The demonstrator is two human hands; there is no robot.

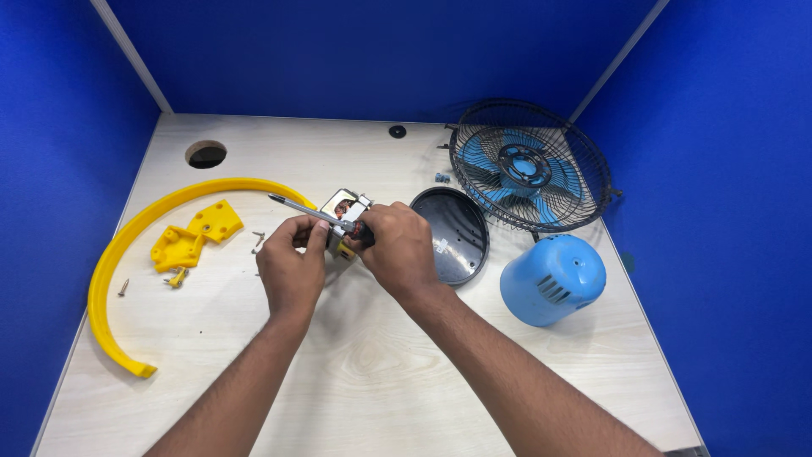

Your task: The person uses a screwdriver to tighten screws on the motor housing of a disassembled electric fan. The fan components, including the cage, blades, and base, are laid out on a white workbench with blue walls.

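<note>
A yellow arc (127, 254) and brackets (194, 235) are lying by a blue housing (551, 279), black grille (531, 165), black disc (451, 234).

Near side of table (364, 381) is bare w/ room to pass, apart from both forearms. Left edge blocked by yellow arc (114, 254), brackets (194, 235) and loose screws (258, 241) inside it. Right side crowded: black disc (457, 233), fan cage (529, 165), blue housing (551, 279). Blue walls (727, 169) close in on three sides.
</note>
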